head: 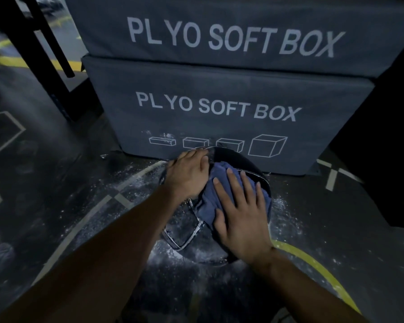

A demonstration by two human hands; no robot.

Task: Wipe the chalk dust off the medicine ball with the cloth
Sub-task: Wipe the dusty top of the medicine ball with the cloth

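Low on the gym floor [44,183], my left hand [187,176] rests on the upper left side of the medicine ball [238,163], palm down, fingers together and curved over its surface toward the far edge, holding nothing. Beside it, the dark ball sits on the floor against the foot of the lower plyo box [219,108], white chalk dust [173,229] streaked along its near-left seams and scattered across the floor around it. Bunched on top of the ball is the blue cloth [210,199], lying between my two hands and touching both. Further right, my right hand [240,210] presses flat on the cloth, fingers straight and spread, pointing away from me. Behind, a second grey box [219,31] marked "PLYO SOFT BOX" is stacked on the first; a yellow line [313,264] curves over the floor at lower right.
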